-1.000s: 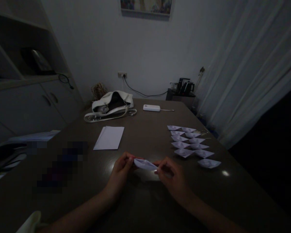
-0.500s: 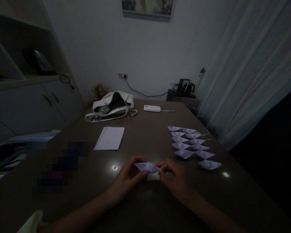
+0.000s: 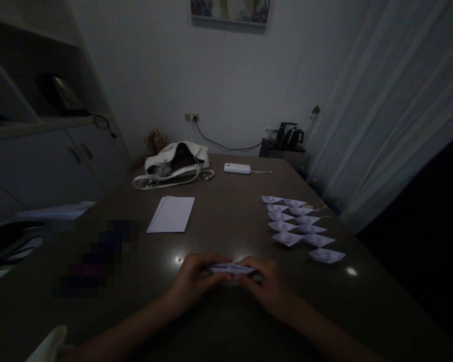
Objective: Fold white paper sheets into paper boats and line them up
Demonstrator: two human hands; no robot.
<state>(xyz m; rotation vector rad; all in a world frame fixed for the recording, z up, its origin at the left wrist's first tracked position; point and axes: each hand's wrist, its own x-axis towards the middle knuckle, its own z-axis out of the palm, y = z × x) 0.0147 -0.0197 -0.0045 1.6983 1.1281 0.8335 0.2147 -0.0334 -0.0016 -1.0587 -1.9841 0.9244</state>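
Observation:
A small folded white paper boat [image 3: 231, 268] is held between both hands, low over the front middle of the table. My left hand [image 3: 196, 276] grips its left end, fingers behind and thumb in front. On the other end, my right hand [image 3: 264, 282] is closed the same way, with the thumb along the near side. The fingers partly cover the boat's ends and underside. To the right, several finished paper boats [image 3: 287, 238] stand in two columns. A stack of white paper sheets [image 3: 171, 214] lies to the left, beyond my left hand.
Toward the back of the brown table [image 3: 226, 201] lie a white bag [image 3: 177, 163] with its strap and a white power bank [image 3: 237, 168] with a short cable. A blurred-out patch covers the table's left side. A curtain [image 3: 392, 100] hangs on the right.
Both hands have come down slightly and toward each other around the paper boat. The boat now looks flatter, and my right hand's fingers have shifted from its tip to along its side.

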